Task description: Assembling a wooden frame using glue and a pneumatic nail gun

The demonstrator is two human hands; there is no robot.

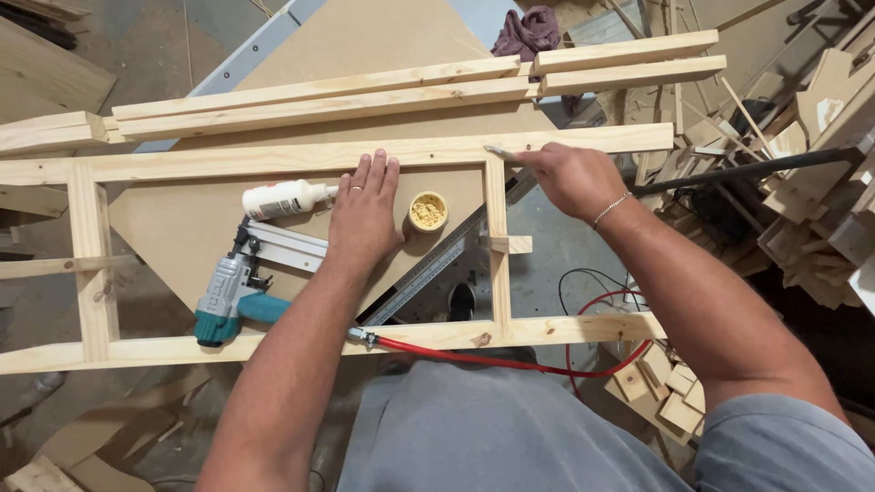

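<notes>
At frame centre, the left hand point(365, 214) lies flat, fingers spread, steadying the wooden frame point(273, 159). The right hand point(570, 178) pinches a small putty knife point(499, 152) against the joint, beside the filler tub point(427, 210).

Left hand point(365, 214) flat on wooden frame point(273, 159); right hand point(570, 178) holds a putty knife point(499, 152).

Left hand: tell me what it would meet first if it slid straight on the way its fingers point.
The left hand lies flat, fingers pointing away from the person. The fingertips already seem to touch the frame's long top rail, so that comes first; depth is uncertain.
</notes>
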